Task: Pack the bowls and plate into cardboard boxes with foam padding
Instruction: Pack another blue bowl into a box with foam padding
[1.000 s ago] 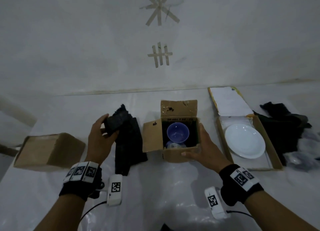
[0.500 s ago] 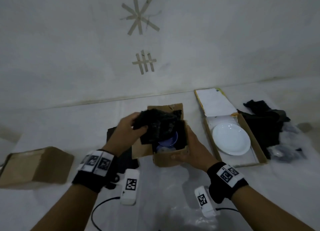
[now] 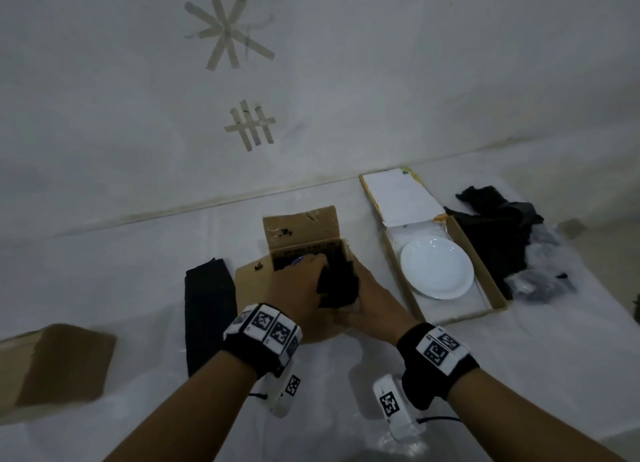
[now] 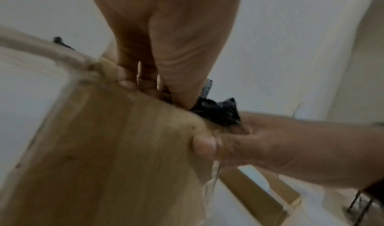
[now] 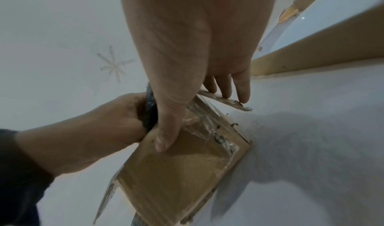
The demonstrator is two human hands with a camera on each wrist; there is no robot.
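A small open cardboard box [image 3: 304, 231] stands at the table's middle. My left hand [image 3: 310, 271] reaches into it from above and pinches a wad of black foam [image 3: 337, 286], pressing it inside. Only a sliver of the blue bowl [image 3: 298, 260] shows past my knuckles. My right hand [image 3: 362, 290] grips the box's near right corner. In the right wrist view its thumb lies on the box front [image 5: 176, 172] and its fingers [image 5: 239, 90] on the side flap. The left wrist view shows the foam [image 4: 218, 111] sticking up over the box rim. A white plate [image 3: 437, 266] lies in a flat open box [image 3: 485, 271] to the right.
A folded black foam strip [image 3: 207, 305] lies left of the small box. A closed cardboard box [image 3: 59, 368] sits at the far left. A heap of dark foam and plastic [image 3: 512, 239] lies right of the plate box. The wall rises behind the table.
My left hand carried the foam from the left over the small box and pushed it down inside, covering most of the bowl. My right hand stayed on the box.
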